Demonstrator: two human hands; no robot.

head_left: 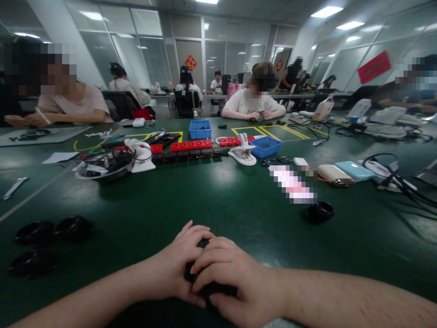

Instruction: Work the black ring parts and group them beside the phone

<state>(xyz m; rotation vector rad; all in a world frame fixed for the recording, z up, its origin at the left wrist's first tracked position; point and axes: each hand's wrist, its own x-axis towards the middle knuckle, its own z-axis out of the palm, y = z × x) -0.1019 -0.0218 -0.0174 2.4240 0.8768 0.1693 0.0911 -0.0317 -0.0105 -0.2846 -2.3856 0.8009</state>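
Note:
My left hand (177, 264) and my right hand (232, 278) meet near the front edge of the green table (218, 200). Both are closed round a small black object (191, 273) that shows only as a dark patch between the fingers; I cannot make out what it is. My right hand lies partly over my left. Three black round parts (48, 243) lie to the left of my hands. One more black ring-shaped part (321, 212) sits to the right, further back.
Red and black power strips (191, 149), two blue bins (200, 129), white clamp-like devices (243, 152), a metal bowl (105, 166), phones and cables (392, 180) cross the table's middle. Other people sit at the far side and left corner.

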